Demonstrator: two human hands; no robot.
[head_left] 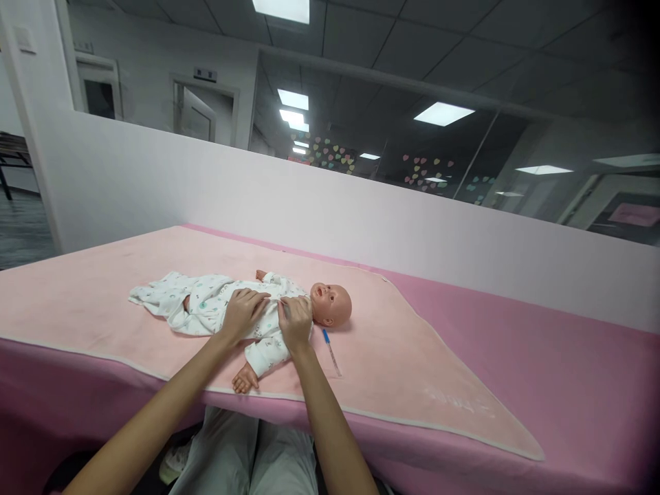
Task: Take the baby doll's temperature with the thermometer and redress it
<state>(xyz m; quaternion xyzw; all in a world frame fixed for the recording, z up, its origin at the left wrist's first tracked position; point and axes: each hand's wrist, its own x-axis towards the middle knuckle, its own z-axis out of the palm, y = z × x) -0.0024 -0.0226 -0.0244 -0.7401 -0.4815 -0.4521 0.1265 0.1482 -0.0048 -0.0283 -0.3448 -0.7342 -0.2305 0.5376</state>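
A baby doll (334,306) lies on its back, head to the right, dressed in a white printed baby outfit (206,285). Both of my hands are on the front of the outfit, over the chest. My left hand (244,313) has its fingers bent together on the cloth at the belly side. Nearer the neck, my right hand (295,320) is closed on the outfit's front; the fingertips are partly hidden. One doll arm in its sleeve stretches toward me between my forearms. A thin clear stick with a blue end (331,352), thermometer-like, lies beside the doll's head.
A pale pink blanket (402,371) with a white edge lies under the doll on a table with a darker pink cover (541,350). Behind stands a low white wall (320,199) topped by glass. The table's front edge is close to my legs (247,454).
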